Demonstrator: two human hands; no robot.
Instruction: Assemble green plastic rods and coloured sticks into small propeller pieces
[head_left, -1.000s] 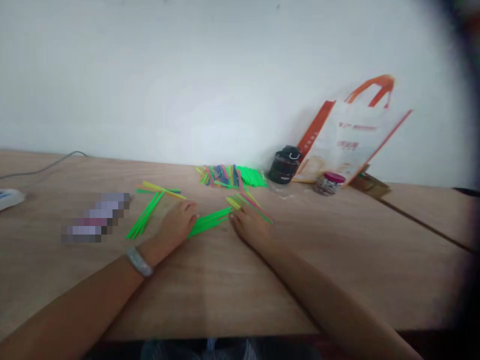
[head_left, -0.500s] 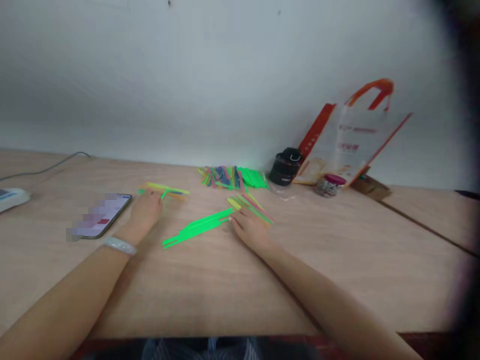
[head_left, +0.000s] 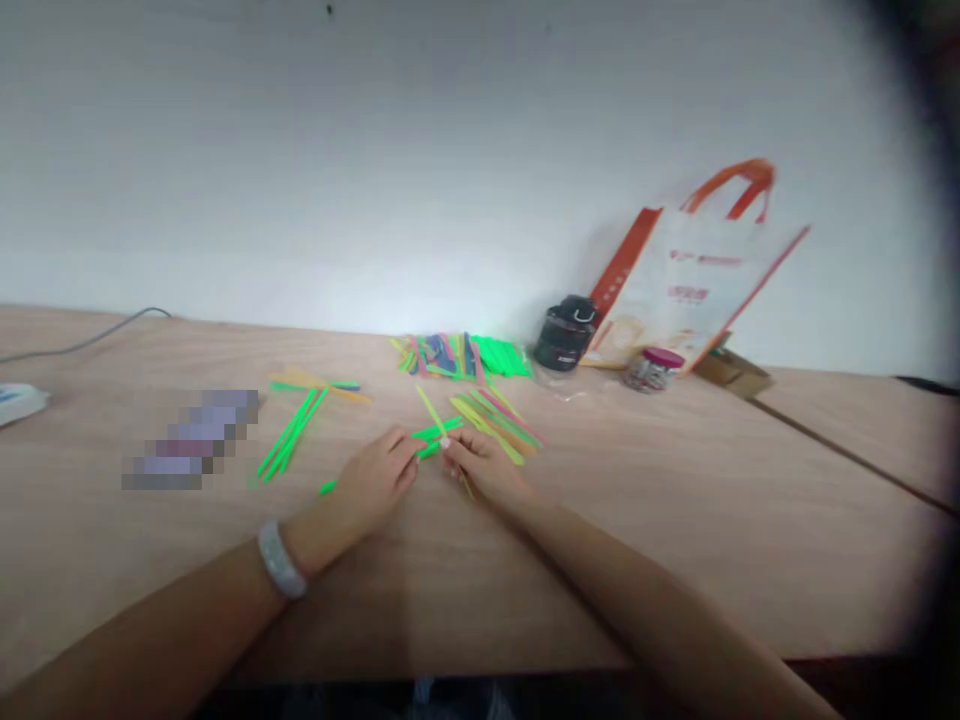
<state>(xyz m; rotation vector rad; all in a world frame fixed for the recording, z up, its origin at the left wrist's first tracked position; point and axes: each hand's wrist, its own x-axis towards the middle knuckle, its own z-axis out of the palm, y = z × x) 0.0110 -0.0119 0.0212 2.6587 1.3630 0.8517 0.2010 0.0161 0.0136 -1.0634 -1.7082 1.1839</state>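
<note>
And here are both hands at work, to the left of the black canister (head_left: 566, 335) and on the person's side of it. The right hand (head_left: 480, 465) has thumb and fingers brought together in a pinch around a yellow strip (head_left: 429, 405), whose far end slants out past the fingertips. A thin orange length pokes out below that hand; whether it belongs to the same strip cannot be told.

Farther left of the canister, the left hand (head_left: 380, 472) is bent over, fingers nearly gathered, its tips against the green strips (head_left: 428, 435). Is it gripping them or merely pressing? The view doesn't settle it.

As for handling, these look feather-light: narrow, straight, probably smooth plastic, stiff enough to hold a line but likely to flex if squeezed along their length. Slick faces would let one slide over another, so a fingertip pinch near the middle seems the surest hold on a single strip, with a flat press near the ends to steady a group. The mixed strips (head_left: 499, 425), fanned out just left of the canister on the near side, look equally easy to scatter.
</note>
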